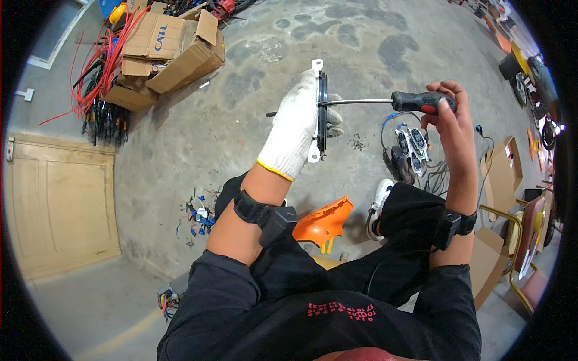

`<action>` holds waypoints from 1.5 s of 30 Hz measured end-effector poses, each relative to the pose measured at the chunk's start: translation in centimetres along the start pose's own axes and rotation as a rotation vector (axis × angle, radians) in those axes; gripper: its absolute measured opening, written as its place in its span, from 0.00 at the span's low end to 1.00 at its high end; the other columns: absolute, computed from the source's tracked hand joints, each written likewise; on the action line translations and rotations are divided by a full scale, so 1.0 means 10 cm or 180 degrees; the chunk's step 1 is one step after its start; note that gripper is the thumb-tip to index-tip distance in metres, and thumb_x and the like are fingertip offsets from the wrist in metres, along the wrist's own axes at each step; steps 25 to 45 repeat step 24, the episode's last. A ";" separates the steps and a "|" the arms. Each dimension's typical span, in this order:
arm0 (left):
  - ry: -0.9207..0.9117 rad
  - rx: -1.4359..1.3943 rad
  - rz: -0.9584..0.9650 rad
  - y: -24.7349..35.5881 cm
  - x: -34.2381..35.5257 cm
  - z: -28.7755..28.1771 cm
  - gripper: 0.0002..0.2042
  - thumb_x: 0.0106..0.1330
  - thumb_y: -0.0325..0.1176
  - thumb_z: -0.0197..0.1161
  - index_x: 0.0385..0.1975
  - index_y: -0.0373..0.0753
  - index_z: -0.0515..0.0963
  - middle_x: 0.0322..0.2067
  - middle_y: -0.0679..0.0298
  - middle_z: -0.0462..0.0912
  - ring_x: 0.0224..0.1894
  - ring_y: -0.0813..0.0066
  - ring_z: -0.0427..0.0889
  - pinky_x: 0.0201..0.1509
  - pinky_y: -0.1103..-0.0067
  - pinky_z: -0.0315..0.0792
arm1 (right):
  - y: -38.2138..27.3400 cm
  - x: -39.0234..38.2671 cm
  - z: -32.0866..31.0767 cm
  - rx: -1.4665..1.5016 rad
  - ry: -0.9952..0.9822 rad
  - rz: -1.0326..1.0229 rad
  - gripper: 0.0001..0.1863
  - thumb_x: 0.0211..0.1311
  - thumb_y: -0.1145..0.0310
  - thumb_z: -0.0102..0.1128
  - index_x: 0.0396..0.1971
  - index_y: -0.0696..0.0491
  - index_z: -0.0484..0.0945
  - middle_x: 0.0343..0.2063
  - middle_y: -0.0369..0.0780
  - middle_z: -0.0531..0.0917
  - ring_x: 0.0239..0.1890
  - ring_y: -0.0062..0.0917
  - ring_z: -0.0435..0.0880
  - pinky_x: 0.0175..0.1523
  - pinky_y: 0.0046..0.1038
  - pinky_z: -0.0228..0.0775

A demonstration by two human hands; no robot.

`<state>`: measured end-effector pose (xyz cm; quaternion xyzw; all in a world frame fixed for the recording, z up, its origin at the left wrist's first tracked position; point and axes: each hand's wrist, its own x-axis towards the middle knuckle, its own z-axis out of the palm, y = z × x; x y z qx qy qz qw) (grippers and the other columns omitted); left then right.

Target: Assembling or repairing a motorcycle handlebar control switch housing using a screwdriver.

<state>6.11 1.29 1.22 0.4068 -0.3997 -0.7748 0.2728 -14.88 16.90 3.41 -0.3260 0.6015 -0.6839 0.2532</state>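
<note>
My left hand [294,123], in a white knit glove with a yellow cuff edge, is closed round a narrow black-and-white part [323,114]. This part is held edge-on and upright, with a white holed tab at its top and bottom ends. My bare right hand [454,114] grips the black and red handle of a screwdriver [412,101]. Its shaft points left and reaches the part's near middle; the tip itself I cannot make out. A thin dark piece [271,114] sticks out left of the glove.
Several white units with black oval faces [413,144] lie with cables on the floor at right. An orange plastic shell [325,222] is between my legs. Wire scraps [200,213] lie at left. Cardboard boxes [174,51] and red cables stand far left; a chair [524,240] stands right.
</note>
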 end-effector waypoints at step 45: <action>-0.0064 0.0107 0.0585 -0.05 -0.03 -0.02 0.26 0.73 0.55 0.47 0.50 0.35 0.72 0.31 0.55 0.83 0.22 0.69 0.82 0.26 0.72 0.82 | -0.07 -0.01 0.03 -0.1262 0.0071 0.0549 0.24 0.66 0.47 0.56 0.41 0.57 0.79 0.17 0.37 0.81 0.07 0.10 0.62 0.12 0.15 0.50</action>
